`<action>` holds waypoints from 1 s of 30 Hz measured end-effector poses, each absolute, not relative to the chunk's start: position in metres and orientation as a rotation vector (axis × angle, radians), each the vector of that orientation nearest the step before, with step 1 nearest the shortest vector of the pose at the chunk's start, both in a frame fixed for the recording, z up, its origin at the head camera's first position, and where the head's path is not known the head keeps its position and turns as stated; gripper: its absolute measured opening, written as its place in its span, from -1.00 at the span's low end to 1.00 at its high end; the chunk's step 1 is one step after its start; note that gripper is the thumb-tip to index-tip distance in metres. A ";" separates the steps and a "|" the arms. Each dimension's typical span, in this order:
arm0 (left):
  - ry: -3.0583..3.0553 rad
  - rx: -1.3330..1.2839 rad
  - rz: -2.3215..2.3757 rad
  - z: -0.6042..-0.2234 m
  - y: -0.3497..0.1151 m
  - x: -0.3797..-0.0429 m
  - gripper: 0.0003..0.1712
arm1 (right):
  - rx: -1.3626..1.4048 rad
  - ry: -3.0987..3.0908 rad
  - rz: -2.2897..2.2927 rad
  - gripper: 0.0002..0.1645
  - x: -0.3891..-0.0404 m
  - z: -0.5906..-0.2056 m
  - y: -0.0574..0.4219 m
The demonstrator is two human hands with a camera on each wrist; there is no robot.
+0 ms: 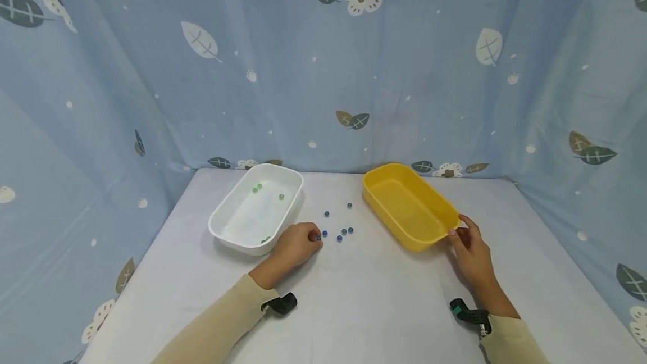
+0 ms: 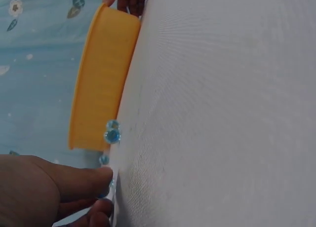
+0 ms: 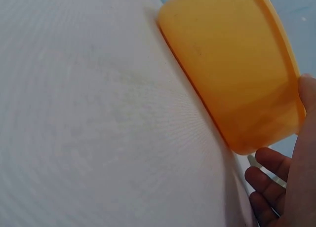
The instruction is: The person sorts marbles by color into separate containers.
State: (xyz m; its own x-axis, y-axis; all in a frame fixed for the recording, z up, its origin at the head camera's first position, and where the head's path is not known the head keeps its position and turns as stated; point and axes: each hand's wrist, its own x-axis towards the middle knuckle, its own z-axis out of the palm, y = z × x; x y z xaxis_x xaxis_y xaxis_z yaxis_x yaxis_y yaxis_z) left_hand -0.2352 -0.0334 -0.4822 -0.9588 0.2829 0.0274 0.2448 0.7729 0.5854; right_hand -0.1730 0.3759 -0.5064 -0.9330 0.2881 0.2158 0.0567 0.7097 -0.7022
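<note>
My left hand (image 1: 297,244) is low over the white cloth beside the white tray (image 1: 227,228). Its thumb and fingertips pinch a small clear-blue bead (image 1: 318,237), partly hidden by the fingers; in the left wrist view the thumb (image 2: 89,181) is in front of it. Just right of these fingertips lies another blue bead (image 1: 325,233), with several more beads (image 1: 344,232) scattered beyond. My right hand (image 1: 472,254) holds the near right corner of the yellow tray (image 1: 409,240), thumb at the rim and the other fingers around the corner. No beads show inside the yellow tray.
Several green beads (image 1: 281,196) lie in the white tray. Both trays stand on a table covered with white cloth (image 1: 374,308). A blue patterned curtain (image 1: 283,83) hangs behind the table and along both sides.
</note>
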 end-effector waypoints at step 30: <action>2.692 0.746 1.316 -0.471 -0.001 -0.265 -0.82 | -0.240 -2.612 1.047 -0.26 -0.171 -0.503 0.374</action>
State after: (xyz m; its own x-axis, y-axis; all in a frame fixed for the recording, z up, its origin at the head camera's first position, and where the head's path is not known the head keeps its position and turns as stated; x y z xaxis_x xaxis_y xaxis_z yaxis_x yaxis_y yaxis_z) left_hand -0.2654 -0.0006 -0.4706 -0.8819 0.4440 0.1587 0.3979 0.5203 0.7556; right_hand -0.1709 0.3743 -0.5033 -0.9360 0.2687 0.2272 0.0373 0.7178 -0.6952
